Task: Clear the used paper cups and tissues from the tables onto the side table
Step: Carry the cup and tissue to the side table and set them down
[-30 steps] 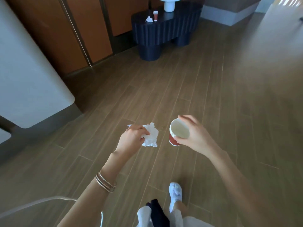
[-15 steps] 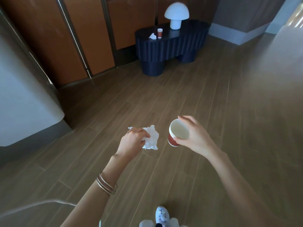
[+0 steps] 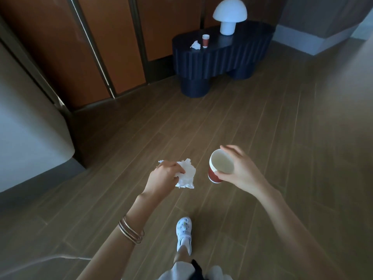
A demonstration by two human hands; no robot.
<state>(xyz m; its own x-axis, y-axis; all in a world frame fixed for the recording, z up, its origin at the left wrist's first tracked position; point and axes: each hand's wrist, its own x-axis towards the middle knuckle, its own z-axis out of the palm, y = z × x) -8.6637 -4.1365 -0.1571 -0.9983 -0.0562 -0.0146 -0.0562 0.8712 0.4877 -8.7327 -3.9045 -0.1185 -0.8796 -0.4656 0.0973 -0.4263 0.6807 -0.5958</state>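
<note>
My left hand [image 3: 163, 174] grips a crumpled white tissue [image 3: 186, 176] over the wooden floor. My right hand [image 3: 240, 170] holds a red paper cup [image 3: 218, 168], white inside, by its rim and side; it looks like nested cups. Ahead stands the dark blue ribbed side table [image 3: 222, 55]. On its top are a stack of red paper cups [image 3: 205, 40] and another crumpled tissue [image 3: 195, 45] just left of them.
A white mushroom lamp [image 3: 229, 16] stands on the side table's right part. Orange-brown wall panels [image 3: 96, 43] run behind it. A pale rounded piece of furniture [image 3: 26, 118] fills the left. My white shoe [image 3: 183, 231] steps on the plank floor.
The side table has come closer and lower in view as I walk toward it. Both hands keep their hold on the tissue and the cup.
</note>
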